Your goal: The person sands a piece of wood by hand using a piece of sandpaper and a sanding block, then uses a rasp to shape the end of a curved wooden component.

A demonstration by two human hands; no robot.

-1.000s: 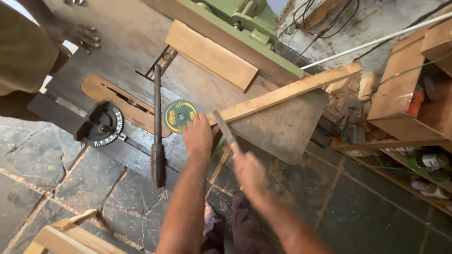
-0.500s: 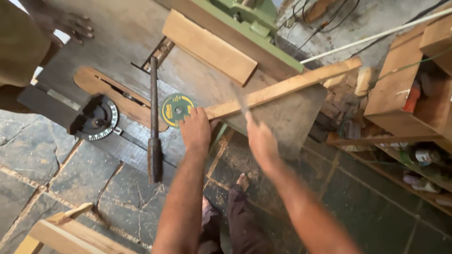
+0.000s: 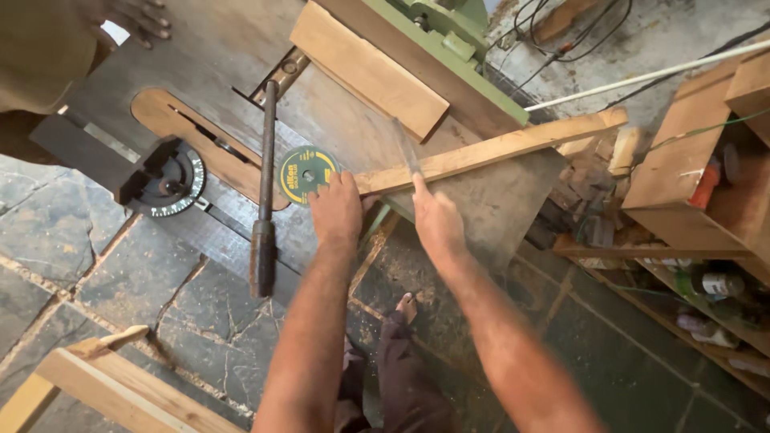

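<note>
The right hand (image 3: 437, 220) has swung up from lower centre to the long wooden strip (image 3: 489, 152) in mid-frame, its fingers closed around a thin flat tool (image 3: 405, 144), motion-blurred, now lying across the wood; the stroke looks in progress. The left hand (image 3: 337, 210) stays pressed flat, fingers together, on the strip's near end beside the green disc (image 3: 305, 174) on the tabletop (image 3: 497, 200). The tool's kind is unclear. Another person's hand (image 3: 140, 14) is cut off at upper left.
</note>
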